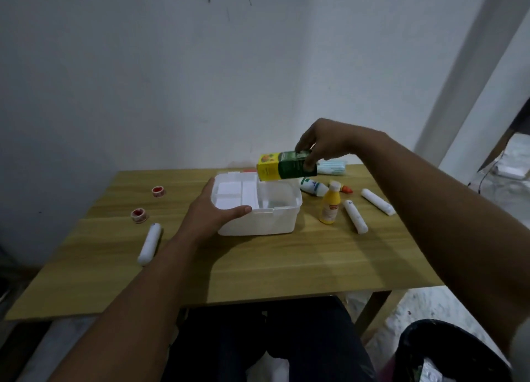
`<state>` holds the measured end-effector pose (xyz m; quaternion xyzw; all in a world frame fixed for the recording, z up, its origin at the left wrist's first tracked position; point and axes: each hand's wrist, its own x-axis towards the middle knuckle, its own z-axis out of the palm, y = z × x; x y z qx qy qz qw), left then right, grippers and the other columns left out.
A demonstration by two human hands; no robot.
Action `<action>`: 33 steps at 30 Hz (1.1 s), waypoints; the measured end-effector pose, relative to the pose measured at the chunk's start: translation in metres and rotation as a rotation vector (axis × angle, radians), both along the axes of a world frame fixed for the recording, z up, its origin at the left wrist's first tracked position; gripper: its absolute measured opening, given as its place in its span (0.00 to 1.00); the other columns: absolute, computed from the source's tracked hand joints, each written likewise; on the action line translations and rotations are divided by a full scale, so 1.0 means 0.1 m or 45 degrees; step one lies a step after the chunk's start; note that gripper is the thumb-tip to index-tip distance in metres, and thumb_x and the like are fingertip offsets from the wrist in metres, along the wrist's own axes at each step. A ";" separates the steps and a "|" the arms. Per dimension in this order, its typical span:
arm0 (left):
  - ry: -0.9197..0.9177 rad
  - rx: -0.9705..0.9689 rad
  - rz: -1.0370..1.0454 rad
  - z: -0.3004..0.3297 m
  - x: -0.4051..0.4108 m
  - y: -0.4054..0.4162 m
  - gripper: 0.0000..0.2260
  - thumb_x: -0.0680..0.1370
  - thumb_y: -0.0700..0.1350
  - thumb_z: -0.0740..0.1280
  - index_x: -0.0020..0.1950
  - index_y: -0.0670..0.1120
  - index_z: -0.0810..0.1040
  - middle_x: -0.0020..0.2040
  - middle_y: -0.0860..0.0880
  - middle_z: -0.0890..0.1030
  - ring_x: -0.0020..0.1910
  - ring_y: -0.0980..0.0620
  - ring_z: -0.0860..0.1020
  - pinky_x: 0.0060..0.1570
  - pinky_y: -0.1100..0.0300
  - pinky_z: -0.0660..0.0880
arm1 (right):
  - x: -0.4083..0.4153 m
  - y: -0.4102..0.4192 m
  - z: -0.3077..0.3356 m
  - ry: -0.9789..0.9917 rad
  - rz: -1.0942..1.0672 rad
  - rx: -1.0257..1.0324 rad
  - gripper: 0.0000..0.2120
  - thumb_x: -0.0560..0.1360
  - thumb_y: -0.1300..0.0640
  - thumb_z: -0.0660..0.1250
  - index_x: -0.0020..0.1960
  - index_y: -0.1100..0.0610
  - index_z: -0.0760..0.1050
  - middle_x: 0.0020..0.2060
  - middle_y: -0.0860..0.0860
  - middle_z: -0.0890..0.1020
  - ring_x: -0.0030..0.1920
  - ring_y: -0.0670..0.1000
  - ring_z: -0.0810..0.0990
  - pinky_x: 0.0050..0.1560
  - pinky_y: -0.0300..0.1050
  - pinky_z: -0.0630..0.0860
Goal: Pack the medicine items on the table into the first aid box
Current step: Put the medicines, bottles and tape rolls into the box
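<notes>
A white first aid box (258,222) stands open in the middle of the wooden table (258,267), with white packets in its left compartments. My left hand (212,213) grips the box's left rim, thumb lying over the front edge. My right hand (324,143) holds a green and yellow carton (282,168) tilted in the air above the box's back right corner. A yellow bottle (330,205), a white tube (312,186) and two white rolls (355,216) (377,201) lie right of the box. A third white roll (149,243) and two red tape spools (158,191) (139,215) lie on the left.
A stack of pale blue face masks (332,167) lies at the table's back right, partly behind my right hand. A small red-capped item (345,189) sits near the yellow bottle. A black bin (447,353) stands on the floor at lower right. The wall runs behind the table.
</notes>
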<state>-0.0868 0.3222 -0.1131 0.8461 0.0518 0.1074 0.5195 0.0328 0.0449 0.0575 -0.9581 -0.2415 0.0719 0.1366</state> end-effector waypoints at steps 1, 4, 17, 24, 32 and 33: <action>0.000 -0.003 0.002 -0.01 0.00 0.00 0.50 0.61 0.67 0.82 0.80 0.60 0.65 0.72 0.56 0.76 0.68 0.50 0.75 0.58 0.52 0.77 | -0.03 0.07 -0.02 -0.002 0.036 -0.114 0.24 0.67 0.60 0.80 0.62 0.54 0.83 0.53 0.51 0.84 0.52 0.53 0.83 0.46 0.46 0.82; 0.005 0.000 0.017 -0.02 0.01 -0.01 0.54 0.60 0.68 0.82 0.82 0.60 0.62 0.75 0.55 0.74 0.71 0.49 0.73 0.62 0.50 0.76 | -0.08 0.24 -0.13 -0.055 0.087 -0.391 0.25 0.65 0.58 0.81 0.62 0.54 0.84 0.54 0.52 0.85 0.53 0.54 0.83 0.53 0.52 0.83; 0.014 -0.003 0.027 -0.04 0.04 -0.01 0.55 0.62 0.66 0.82 0.84 0.57 0.60 0.77 0.52 0.72 0.72 0.46 0.71 0.62 0.48 0.76 | -0.14 0.50 -0.35 -0.256 0.116 -0.583 0.23 0.66 0.63 0.78 0.60 0.54 0.83 0.51 0.54 0.84 0.50 0.56 0.82 0.50 0.51 0.83; 0.012 0.029 0.041 -0.05 0.07 -0.03 0.53 0.66 0.62 0.82 0.84 0.57 0.57 0.79 0.52 0.69 0.72 0.47 0.70 0.56 0.53 0.72 | -0.17 0.74 -0.72 -0.254 0.135 -0.339 0.20 0.68 0.57 0.80 0.59 0.56 0.83 0.52 0.53 0.84 0.52 0.54 0.81 0.43 0.44 0.73; 0.004 0.048 0.025 -0.05 0.06 -0.02 0.52 0.64 0.64 0.82 0.82 0.59 0.60 0.75 0.54 0.72 0.69 0.49 0.72 0.53 0.54 0.73 | -0.18 0.89 -1.20 -0.221 0.129 -0.083 0.17 0.68 0.52 0.78 0.56 0.53 0.84 0.49 0.49 0.85 0.48 0.53 0.82 0.49 0.49 0.81; 0.011 0.050 0.021 -0.04 0.05 -0.01 0.53 0.62 0.67 0.81 0.82 0.59 0.60 0.75 0.54 0.73 0.69 0.49 0.72 0.53 0.54 0.74 | -0.19 0.89 -1.22 -0.211 0.126 -0.068 0.17 0.69 0.52 0.78 0.57 0.53 0.84 0.49 0.49 0.86 0.49 0.53 0.82 0.47 0.47 0.80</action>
